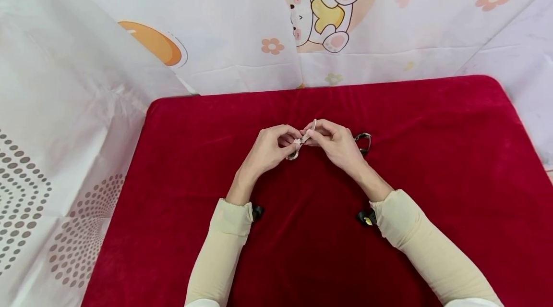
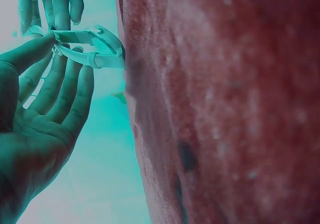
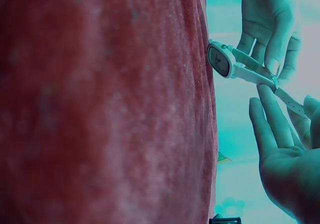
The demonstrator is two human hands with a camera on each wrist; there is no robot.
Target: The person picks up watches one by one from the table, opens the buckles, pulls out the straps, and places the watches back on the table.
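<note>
A wristwatch (image 3: 219, 60) with a pale strap hangs between the two hands, its face turned toward the right wrist camera. The strap is looped through its buckle, and its holed end (image 3: 290, 103) sticks out. At the buckle, my left hand (image 1: 264, 149) pinches the strap between thumb and fingers. My right hand (image 1: 339, 146) pinches the strap's free end, with a fingertip touching the strap near the buckle. Low in the left wrist view, the left palm (image 2: 45, 139) faces the camera. In the head view the fingers partly cover the watch.
A dark looped item (image 1: 364, 143), perhaps another watch, stands on the red cloth-covered table (image 1: 432, 153) just right of the right hand. White printed curtains (image 1: 233, 18) hang behind the table and at its left side. Both sleeves are rolled above the wrist cameras.
</note>
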